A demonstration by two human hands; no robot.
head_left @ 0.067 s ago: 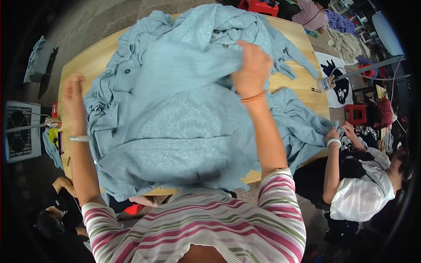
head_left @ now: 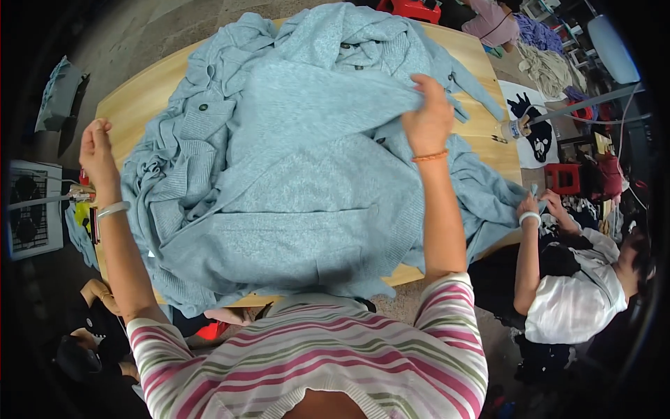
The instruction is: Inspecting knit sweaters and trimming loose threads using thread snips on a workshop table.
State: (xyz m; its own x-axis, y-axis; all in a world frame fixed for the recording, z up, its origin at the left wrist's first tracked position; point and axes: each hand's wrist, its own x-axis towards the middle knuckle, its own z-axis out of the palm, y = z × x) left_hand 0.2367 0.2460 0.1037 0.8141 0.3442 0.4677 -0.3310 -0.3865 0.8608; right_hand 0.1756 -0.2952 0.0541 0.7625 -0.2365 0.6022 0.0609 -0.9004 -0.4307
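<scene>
A light blue knit cardigan [head_left: 293, 188] lies spread over a pile of like knitwear in front of me. My right hand [head_left: 427, 122] is closed on the end of its sleeve [head_left: 328, 98], which stretches across the upper part of the garment. Off the left side of the pile, my left hand [head_left: 100, 157] is raised with its fingers curled together; whether anything small sits in them is hidden. Dark buttons [head_left: 203, 107] show on the knitwear beside and beyond the cardigan.
The heap rests on a pale wooden table [head_left: 132, 91] with a curved edge. To the right, another person's hands [head_left: 530, 206] hold part of the blue knitwear. A metal pole [head_left: 586, 103] and a jar [head_left: 515, 130] are at the right edge; red stools [head_left: 562, 179] stand beyond.
My right hand has moved right, drawing the sleeve out straighter. My left hand has shifted left, away from the pile.
</scene>
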